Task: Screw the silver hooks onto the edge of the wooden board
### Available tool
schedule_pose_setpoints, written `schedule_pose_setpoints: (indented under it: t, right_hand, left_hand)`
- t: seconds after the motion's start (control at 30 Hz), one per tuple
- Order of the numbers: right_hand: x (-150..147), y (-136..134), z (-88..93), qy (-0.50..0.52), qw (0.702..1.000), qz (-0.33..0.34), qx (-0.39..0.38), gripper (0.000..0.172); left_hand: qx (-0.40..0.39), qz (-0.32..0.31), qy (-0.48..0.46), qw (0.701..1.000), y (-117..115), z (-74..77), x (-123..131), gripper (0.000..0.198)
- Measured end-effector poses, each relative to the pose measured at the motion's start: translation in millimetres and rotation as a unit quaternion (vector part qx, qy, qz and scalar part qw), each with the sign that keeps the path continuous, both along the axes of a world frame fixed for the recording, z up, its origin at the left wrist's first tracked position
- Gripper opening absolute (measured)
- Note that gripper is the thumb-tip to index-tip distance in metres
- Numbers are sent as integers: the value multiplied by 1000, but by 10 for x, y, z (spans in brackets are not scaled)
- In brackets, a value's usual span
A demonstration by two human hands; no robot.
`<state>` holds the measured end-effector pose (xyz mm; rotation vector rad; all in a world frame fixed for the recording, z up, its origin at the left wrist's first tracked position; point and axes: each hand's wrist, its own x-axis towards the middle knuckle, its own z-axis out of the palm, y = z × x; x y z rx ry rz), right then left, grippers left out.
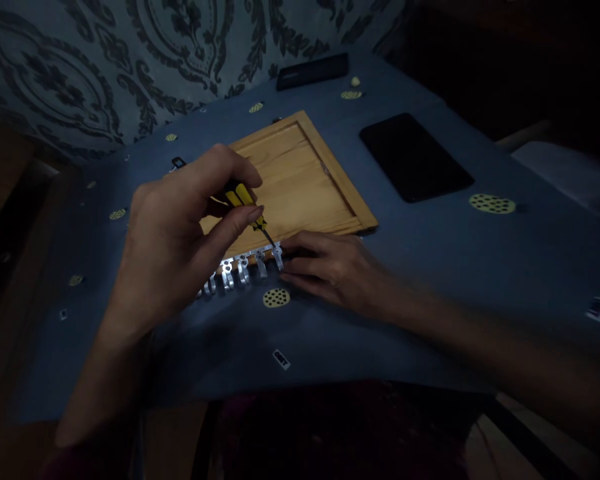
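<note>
My left hand [175, 233] is closed round a yellow-and-black screwdriver [241, 195], thumb and fingers pinching its handle. The screwdriver's shaft slants down to the right, its tip at the right end of a shiny metal hook rail [244, 268]. That rail, with several curved hooks, runs along the near edge of a framed wooden board [285, 180] lying flat. Fingers of my right hand [337, 267] grip the rail's right end beside the last hook; their tips are partly hidden. The left part of the rail is behind my left hand.
A dark phone [415, 157] lies right of the board, and another dark phone-like slab [313, 71] lies at the back. A small pale object [355, 81] sits near it. The blue patterned tablecloth [430, 267] reaches the near table edge. Patterned fabric [180, 53] hangs behind.
</note>
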<state>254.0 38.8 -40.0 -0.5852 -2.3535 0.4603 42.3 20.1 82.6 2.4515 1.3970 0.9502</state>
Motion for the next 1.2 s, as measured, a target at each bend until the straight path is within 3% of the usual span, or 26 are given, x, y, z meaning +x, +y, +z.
schedule_pose_setpoints:
  t: [0.37,0.67,0.87,1.2]
  right_hand:
    - [-7,7,-2,3,1000,0,7,19]
    - [-2,4,-1,0,1000,-2,20,17]
    - [0,3,-22,3,1000,-6,14,16]
    - [-12,3,-4,1,1000,-3,7,19]
  left_hand:
    - [-15,-17,-2,1000,12,-38,-12,20]
    - [98,-16,22,995,58,-124,29,21]
    - [81,-4,-2,997,19,-105,55,33]
    - [38,-29,-28,998,19,-90,42,30]
